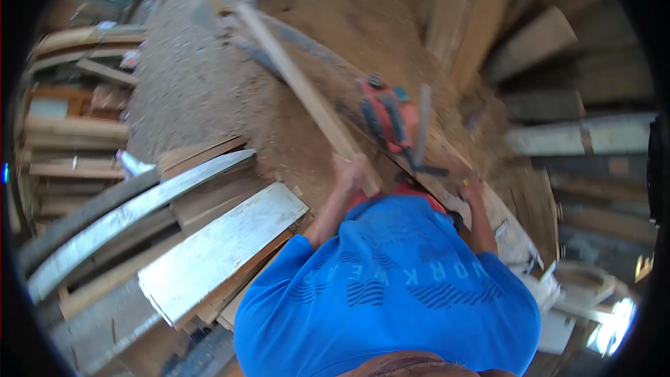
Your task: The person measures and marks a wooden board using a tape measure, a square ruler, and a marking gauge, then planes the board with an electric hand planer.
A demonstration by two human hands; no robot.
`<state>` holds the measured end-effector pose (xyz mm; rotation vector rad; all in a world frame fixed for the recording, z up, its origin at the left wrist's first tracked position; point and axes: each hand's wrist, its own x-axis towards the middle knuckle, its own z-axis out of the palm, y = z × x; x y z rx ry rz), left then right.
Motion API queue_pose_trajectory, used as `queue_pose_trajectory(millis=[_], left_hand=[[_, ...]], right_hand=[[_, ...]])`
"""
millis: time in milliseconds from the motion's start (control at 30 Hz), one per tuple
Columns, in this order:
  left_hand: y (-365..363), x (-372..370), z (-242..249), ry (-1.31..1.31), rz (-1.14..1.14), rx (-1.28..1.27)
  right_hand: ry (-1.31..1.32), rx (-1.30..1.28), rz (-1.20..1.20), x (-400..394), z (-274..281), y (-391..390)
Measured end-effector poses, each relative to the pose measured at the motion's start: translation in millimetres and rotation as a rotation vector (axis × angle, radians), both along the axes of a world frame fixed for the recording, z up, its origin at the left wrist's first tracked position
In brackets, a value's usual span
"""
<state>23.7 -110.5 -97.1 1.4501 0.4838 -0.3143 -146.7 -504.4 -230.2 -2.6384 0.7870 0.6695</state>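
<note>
A long, narrow wooden plank slants from the upper left down towards my body. My left hand is closed around its near end, close to my waist. On the workbench, ahead of me, a red and black power tool lies beside the plank. Next to that tool is a try square with a pale blade and a dark stock. My right hand is low at the bench's right edge; its fingers are blurred, with a small yellow spot by them that I cannot make out.
The narrow workbench runs diagonally, with sawdust around it. A white board tops a lumber stack on my left. More boards lie farther left, and large timbers lean at the upper right.
</note>
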Motion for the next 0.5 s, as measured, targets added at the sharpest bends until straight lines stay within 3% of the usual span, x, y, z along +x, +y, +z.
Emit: queue_pose_trajectory(millis=[33, 67, 133, 200, 333, 433, 500], left_hand=[[-7.5, 2.5, -19.7, -0.043, 0.030, -0.025], [-14.2, 1.8, -35.8, -0.083, 0.068, -0.047], [-25.8, 7.8, -50.2, -0.123, 0.046, 0.048], [-37.3, 14.5, -61.3, -0.135, 0.071, 0.072], [-41.3, 22.4, -49.3, -0.065, 0.060, 0.039], [-23.8, 34.5, -71.9, -0.166, 0.041, -0.021], [-22.7, 61.0, -54.8, -0.114, 0.100, 0.245]], right_hand=[[0.043, -0.004, 0.018, 5.4, 13.7, 2.3], [-0.132, -0.108, -0.022, -11.8, -24.1, -8.2], [-0.109, -0.111, -0.167, 8.8, 33.9, 2.8], [-0.124, -0.098, -0.173, 8.6, 37.9, -7.2], [-0.163, -0.124, -0.141, 4.3, 23.7, -13.5], [-0.159, 0.084, -0.264, 10.1, 42.0, -17.5], [-0.163, 0.161, -0.319, 3.4, 37.6, -25.8]])
